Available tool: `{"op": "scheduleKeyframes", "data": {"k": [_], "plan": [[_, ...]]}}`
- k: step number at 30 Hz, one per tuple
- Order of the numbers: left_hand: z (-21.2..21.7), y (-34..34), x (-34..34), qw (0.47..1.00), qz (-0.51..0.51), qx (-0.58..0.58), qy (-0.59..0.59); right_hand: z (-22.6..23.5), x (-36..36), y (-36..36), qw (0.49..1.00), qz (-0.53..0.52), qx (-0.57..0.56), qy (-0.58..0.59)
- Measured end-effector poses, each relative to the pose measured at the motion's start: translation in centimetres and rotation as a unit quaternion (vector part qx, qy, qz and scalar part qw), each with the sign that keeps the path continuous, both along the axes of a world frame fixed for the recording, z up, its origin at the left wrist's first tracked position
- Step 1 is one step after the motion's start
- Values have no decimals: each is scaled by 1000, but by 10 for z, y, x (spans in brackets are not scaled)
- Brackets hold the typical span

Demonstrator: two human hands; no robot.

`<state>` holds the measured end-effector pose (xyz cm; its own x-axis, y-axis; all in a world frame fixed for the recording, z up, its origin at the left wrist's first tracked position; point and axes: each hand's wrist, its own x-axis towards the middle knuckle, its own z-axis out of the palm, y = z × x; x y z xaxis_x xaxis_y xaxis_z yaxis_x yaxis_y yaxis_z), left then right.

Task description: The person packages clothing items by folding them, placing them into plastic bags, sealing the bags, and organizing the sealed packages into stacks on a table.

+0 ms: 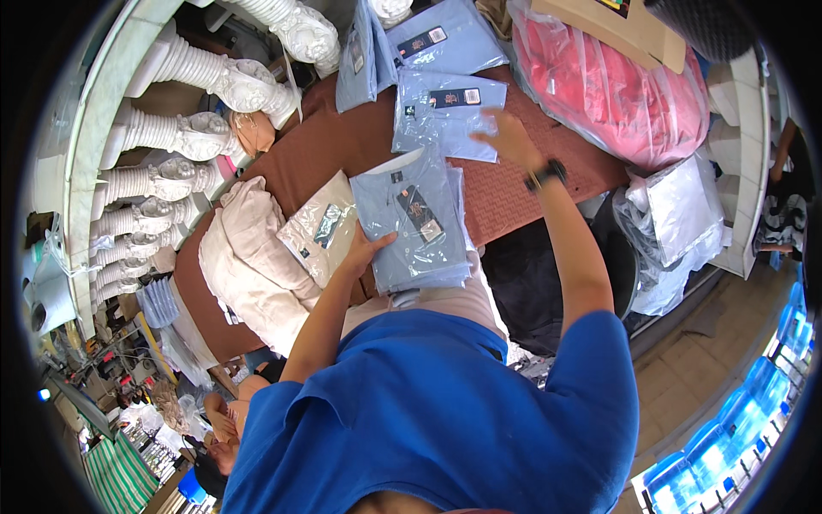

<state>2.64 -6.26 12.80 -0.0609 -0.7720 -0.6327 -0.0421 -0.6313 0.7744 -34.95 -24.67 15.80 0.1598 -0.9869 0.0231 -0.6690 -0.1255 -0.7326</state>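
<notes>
One bagged blue garment [401, 226], left fingers [382, 242] gripping edge

"What covers the tabletop [330, 141]?"

"A brown cloth [495, 210], with a woven-looking texture toward the right."

"And what lies on it?"

"Clear-wrapped light blue packets [449, 96] along the far side, a bulky plastic-wrapped red bundle [610, 107] at the far right, a rumpled beige heap of cloth [251, 248] at the left, and a beige packet [318, 230] just beside that heap."
</notes>
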Motion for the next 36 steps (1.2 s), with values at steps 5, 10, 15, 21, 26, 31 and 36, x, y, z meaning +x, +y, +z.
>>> {"op": "scheduleKeyframes", "data": {"k": [5,10,15,21,26,31,36], "plan": [[13,-10,-14,1000,-12,4,17,-72,0,-89,926,-62,30,371],[18,1,-8,1000,11,4,6,-37,12,-109,917,-2,131,377],[20,-7,-12,1000,3,10,27,4,-21,-84,966,117,65,221],[16,-8,-12,1000,-2,6,21,169,-12,28,989,22,-50,139],[18,-10,-12,1000,-1,3,15,201,6,118,987,-75,-20,-142],[-16,-1,16,986,21,4,165,92,57,183,876,-107,181,-434],[14,-13,15,970,59,115,206,12,100,221,934,-133,174,-282]]}}
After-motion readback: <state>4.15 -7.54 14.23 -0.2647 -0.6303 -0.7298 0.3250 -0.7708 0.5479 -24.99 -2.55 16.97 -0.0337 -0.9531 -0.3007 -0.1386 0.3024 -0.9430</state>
